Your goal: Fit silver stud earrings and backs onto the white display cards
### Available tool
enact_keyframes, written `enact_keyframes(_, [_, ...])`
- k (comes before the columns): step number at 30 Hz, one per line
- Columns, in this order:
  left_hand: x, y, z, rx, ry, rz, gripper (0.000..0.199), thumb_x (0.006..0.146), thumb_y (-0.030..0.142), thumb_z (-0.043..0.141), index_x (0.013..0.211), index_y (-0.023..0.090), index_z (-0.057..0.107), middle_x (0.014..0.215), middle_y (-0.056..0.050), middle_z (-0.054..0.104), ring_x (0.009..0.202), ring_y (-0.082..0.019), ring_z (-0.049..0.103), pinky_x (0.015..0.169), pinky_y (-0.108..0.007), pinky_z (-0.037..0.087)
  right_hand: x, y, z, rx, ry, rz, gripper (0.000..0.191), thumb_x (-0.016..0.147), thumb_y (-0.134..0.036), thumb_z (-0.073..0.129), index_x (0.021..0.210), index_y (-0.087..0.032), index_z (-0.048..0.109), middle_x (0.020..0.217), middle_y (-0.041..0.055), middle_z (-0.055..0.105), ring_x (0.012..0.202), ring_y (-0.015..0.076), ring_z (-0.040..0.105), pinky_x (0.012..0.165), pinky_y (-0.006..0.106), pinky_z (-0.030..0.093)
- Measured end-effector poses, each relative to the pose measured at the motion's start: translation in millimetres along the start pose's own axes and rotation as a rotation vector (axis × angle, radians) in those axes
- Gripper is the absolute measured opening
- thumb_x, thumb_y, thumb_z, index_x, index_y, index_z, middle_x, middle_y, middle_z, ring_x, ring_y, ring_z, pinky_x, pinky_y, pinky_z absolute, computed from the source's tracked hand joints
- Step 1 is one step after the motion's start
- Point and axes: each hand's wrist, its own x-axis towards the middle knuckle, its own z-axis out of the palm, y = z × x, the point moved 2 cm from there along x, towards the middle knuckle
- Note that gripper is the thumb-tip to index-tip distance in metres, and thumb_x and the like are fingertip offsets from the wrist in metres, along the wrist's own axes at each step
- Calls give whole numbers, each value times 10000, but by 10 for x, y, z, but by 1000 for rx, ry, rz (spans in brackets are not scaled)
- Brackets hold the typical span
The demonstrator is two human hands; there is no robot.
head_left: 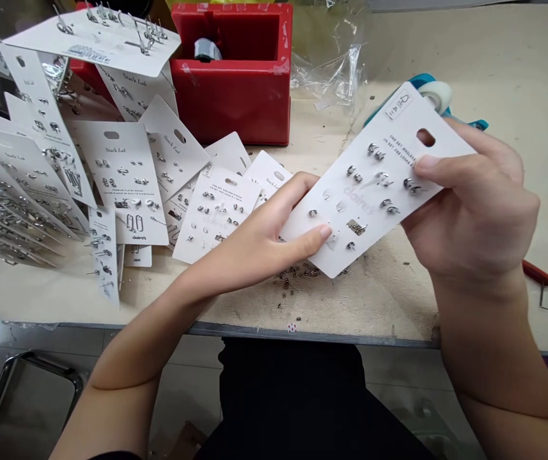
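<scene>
Between my two hands a white earring card (367, 182) is held tilted above the table, its back side facing me. Small metal earring backs and posts stick out from it in rows. My left hand (286, 230) grips the lower left end, thumb on the near face and fingers behind. At the upper right end, my right hand (477, 198) pinches the edge beside the hanging hole, with its thumb on top and the other fingers mostly hidden behind. Under the card, many loose earring backs (297, 275) are scattered on the cloth.
More earring cards (127, 179) lie and lean in a pile at the left. A red tape dispenser (235, 96) stands behind them. Clear plastic wrap (328, 57) lies beside it. A teal tape holder (434, 96) sits behind my right hand. A red-handled tool (545, 275) rests at right.
</scene>
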Motion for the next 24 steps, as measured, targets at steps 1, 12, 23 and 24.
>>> enact_keyframes(1, [-9,-1,8,-3,-7,-22,285,951,304,626,1223,257,556,1188,-11,650,1067,-204,673,823,-290,637,-2,1,-1,-8,3,0,170,700,-71,557,598,-175,468,627,-9,352,556,57,366,446,172,340])
enact_keyframes(12, [8,-119,57,33,231,152,362,957,477,592,1254,320,457,1189,-31,601,1125,-250,654,878,-397,621,-57,169,57,90,-266,-51,304,834,-290,746,1107,-269,613,1300,32,632,1268,230,596,1076,404,539])
enact_keyframes(23, [1,-125,111,160,356,243,313,976,534,536,1182,324,429,1136,-34,537,1101,-248,649,812,-390,621,-224,330,181,8,-387,31,345,877,-338,709,1189,-257,583,1255,25,672,1234,224,629,1011,417,594])
enact_keyframes(24, [-3,-131,121,154,363,224,326,973,551,534,1177,319,429,1133,-39,531,1090,-251,651,783,-391,625,-226,335,185,8,-375,30,353,869,-326,719,1186,-258,577,1255,22,672,1220,219,635,1001,408,599])
